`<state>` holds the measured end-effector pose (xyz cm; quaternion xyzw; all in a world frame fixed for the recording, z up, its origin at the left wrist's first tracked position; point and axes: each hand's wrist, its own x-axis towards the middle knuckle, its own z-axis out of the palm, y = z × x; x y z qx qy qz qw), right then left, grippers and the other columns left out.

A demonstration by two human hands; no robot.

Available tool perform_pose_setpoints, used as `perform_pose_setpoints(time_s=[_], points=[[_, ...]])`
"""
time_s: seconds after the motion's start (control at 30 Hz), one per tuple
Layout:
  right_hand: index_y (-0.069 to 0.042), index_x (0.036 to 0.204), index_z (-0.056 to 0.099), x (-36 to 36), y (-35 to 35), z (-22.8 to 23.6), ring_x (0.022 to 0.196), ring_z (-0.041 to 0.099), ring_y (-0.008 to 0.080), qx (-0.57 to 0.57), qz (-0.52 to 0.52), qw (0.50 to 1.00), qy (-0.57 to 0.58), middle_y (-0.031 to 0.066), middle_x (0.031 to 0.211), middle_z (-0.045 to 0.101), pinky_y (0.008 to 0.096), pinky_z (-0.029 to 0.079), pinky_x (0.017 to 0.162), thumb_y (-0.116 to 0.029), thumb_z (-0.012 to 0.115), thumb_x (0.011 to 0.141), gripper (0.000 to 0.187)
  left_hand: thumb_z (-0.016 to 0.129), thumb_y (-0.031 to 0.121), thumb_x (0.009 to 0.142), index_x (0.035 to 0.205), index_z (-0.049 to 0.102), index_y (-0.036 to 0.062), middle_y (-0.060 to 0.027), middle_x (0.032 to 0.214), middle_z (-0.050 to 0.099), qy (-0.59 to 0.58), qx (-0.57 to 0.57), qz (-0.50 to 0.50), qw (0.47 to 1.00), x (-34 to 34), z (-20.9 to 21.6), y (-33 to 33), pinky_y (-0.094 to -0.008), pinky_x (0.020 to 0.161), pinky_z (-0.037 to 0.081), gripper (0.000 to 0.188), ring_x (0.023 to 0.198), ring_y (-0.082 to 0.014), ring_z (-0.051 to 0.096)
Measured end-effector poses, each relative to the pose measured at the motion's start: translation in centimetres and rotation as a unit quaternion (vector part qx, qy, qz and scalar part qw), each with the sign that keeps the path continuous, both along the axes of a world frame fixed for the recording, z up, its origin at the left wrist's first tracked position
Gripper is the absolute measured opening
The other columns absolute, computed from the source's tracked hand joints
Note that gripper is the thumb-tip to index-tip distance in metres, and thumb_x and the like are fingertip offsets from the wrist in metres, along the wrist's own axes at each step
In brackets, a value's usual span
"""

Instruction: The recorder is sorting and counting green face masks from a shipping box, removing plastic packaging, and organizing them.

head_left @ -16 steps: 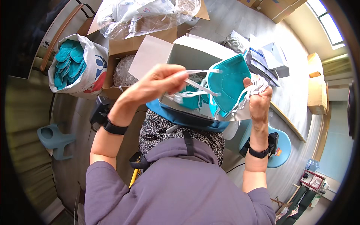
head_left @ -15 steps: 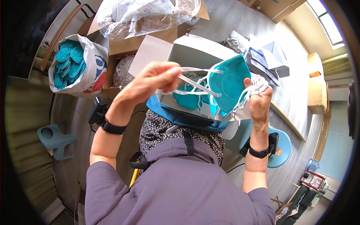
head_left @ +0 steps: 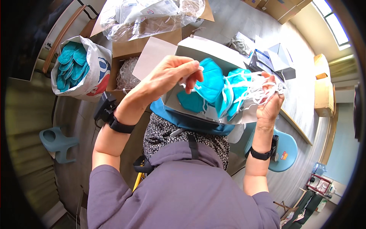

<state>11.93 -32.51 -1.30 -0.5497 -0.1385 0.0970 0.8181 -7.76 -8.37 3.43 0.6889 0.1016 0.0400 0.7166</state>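
Note:
My left hand (head_left: 167, 76) is pinched on the white straps of a teal face mask (head_left: 210, 81), which hangs beside its fingertips. My right hand (head_left: 270, 100) is closed on a bunch of white ear loops (head_left: 259, 88). From that bunch, several more teal masks (head_left: 237, 84) fan out to the left. Both hands are over an open white box (head_left: 207, 49) on my lap, where another teal mask (head_left: 190, 101) lies. The fingertips of my left hand partly cover the straps they grip.
To the left stands a white bag (head_left: 98, 68) stuffed with teal masks. Beside it is a cardboard box (head_left: 121, 49) with shredded filler and plastic wrap on top. A wooden-edged table (head_left: 299, 91) carries boxes at right; a blue stool (head_left: 285, 150) sits below it.
My left hand has moved right and slightly up, near the mask. This mask has swung left, apart from the bunch. My right hand has shifted a little right, exposing more masks and loops.

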Motion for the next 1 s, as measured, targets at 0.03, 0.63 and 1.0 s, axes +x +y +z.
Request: perform_pose_setpoints(time_s=[0.03,0.63,1.0], points=[[-0.001,0.107,0.069,-0.2,0.0,0.1,0.078,0.067,0.0132,0.021,0.035,0.999,-0.008,0.0178,0.108,0.07,0.0264,0.055,0.072,-0.002,0.053,0.091,0.023,0.046,0.042,0.103,0.087,0.068,0.0012,-0.0008,0.064,0.058,0.002,0.004,-0.014,1.0,0.4,-0.2,-0.2,-0.0226,0.063,0.042,0.049,0.061,-0.0083,0.054],[0.002,0.091,0.071,-6.0,4.0,3.5,0.073,0.059,0.0071,-0.148,0.389,0.909,-0.019,0.0014,0.081,0.067,0.0241,0.05,0.066,0.0,0.066,0.087,0.006,0.062,0.022,0.096,0.089,0.059,-0.0017,-0.0171,0.073,0.059,-0.064,0.295,-0.093,0.949,1.1,0.6,-4.0,-0.0357,0.063,0.044,0.025,0.064,-0.0318,0.042],[0.002,0.086,0.066,-4.5,0.0,4.1,0.069,0.059,0.0064,-0.196,0.179,0.958,-0.103,0.0018,0.078,0.065,0.0225,0.047,0.061,0.004,0.072,0.082,0.007,0.051,0.025,0.1,0.085,0.058,-0.0008,-0.0023,0.068,0.048,0.087,0.118,-0.156,0.977,-0.7,2.2,-3.0,-0.0292,0.06,0.039,0.031,0.065,-0.0104,0.042]])
